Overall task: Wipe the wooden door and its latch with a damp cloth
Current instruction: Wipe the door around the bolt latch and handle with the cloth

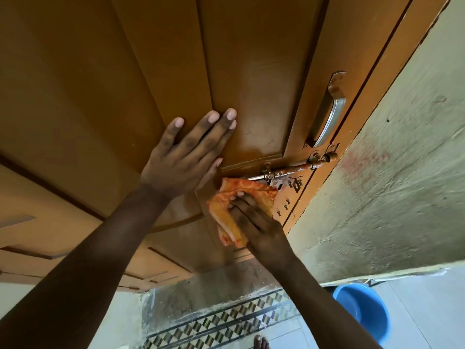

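- Here my right hand (259, 222) is closed around a crumpled orange patterned cloth (241, 205), fingers curled over its top, pressing it against the door just below the latch.
- The cloth's upper edge touches the underside of the latch, a worn brown-painted metal sliding bolt (297, 168) that runs across toward the door's edge.
- My left hand (186, 157) lies flat and open on the orange-brown panelled wooden door (125, 84), fingers spread, palm against the wood, holding nothing; its thumb side sits just beside the cloth.
- The panel near my left fingertips shines as if wet.
- Above the bolt, a curved silver metal pull handle (327, 112) is fixed near the door's edge.
- To the right of the door stands a rough pale green plastered wall (402, 172).
- Down on the tiled floor, near the wall's foot, sits a round blue plastic basin (364, 311), partly hidden by my right forearm.
- A dark patterned tile border (226, 321) runs across the floor below the door.
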Motion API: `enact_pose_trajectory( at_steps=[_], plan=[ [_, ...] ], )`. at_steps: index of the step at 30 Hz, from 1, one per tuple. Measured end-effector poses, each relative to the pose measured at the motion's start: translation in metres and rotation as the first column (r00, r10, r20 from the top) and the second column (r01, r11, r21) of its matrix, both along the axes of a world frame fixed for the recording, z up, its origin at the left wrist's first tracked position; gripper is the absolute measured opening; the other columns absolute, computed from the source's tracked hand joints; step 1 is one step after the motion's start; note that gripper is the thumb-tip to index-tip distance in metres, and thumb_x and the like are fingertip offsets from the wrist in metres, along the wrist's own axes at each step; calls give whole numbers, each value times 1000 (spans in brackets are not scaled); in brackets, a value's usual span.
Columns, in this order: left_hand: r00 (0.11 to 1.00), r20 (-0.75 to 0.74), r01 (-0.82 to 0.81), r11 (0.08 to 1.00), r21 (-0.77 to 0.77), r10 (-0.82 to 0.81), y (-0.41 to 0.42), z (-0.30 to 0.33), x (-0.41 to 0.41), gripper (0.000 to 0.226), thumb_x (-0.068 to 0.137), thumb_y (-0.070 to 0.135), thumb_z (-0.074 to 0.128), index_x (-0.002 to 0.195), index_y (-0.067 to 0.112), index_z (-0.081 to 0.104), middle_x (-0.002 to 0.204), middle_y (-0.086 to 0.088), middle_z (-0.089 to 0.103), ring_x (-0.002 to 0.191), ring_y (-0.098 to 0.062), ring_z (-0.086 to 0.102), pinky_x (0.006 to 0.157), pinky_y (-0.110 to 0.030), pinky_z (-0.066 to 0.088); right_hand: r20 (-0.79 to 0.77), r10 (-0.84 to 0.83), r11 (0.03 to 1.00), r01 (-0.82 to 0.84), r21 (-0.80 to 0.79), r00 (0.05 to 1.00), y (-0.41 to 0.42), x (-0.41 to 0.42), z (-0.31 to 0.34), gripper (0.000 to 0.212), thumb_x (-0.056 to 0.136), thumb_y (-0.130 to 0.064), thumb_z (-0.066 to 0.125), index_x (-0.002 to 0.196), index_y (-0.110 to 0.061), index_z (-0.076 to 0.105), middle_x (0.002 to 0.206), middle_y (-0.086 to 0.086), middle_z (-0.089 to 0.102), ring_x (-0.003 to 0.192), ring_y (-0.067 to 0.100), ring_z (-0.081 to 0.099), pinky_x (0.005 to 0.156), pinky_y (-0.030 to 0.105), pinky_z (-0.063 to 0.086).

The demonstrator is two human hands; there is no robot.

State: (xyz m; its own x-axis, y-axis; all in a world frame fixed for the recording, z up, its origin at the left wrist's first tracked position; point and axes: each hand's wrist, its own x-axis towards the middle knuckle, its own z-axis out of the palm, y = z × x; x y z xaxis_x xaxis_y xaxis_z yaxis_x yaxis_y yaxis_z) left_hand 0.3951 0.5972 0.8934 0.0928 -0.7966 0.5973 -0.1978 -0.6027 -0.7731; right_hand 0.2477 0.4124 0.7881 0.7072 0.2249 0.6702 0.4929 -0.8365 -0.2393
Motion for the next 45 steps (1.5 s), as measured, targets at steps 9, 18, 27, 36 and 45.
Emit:
enact_pose_trajectory(
  at_steps=[9,18,27,36,45],
  plan=[
    [1000,6,0,1000,-16,0,-3,-2,2,75,102,53,43,165,13,36,168,-3,38,152,-19,34,128,-49,2,-113,-467,291,273,917,877,28,-8,54,45,85,16,51,124,4,68,104,14,75,90,17,73,75,37,60],
    [1000,-22,16,1000,-17,-17,-3,1,-1,74,104,53,43,165,13,35,168,-3,37,152,-18,34,124,-47,8,-118,-349,836,366,410,930,30,24,13,57,86,-3,50,143,-5,52,135,20,65,125,36,62,74,38,60],
    [1000,-5,13,999,-35,-13,-2,-1,0,72,105,50,43,166,12,35,170,-5,28,158,-22,23,127,-48,1,-106,-303,889,321,327,947,26,18,-5,49,98,-8,58,146,-5,47,154,16,48,153,25,29,93,46,60],
    [997,-31,70,997,-42,-71,-1,-4,4,71,104,50,46,164,13,38,168,-4,32,157,-22,26,128,-48,1,-247,-419,673,481,562,874,62,8,5,55,94,-11,47,148,-13,45,126,19,71,85,22,72,65,6,46],
    [995,-76,64,998,-23,-66,2,-1,5,68,108,49,44,166,13,35,168,-4,37,152,-18,33,129,-49,-4,-748,1,-692,540,479,664,64,15,42,10,96,-19,66,86,-15,67,95,10,76,90,30,74,81,44,61]
  ],
)
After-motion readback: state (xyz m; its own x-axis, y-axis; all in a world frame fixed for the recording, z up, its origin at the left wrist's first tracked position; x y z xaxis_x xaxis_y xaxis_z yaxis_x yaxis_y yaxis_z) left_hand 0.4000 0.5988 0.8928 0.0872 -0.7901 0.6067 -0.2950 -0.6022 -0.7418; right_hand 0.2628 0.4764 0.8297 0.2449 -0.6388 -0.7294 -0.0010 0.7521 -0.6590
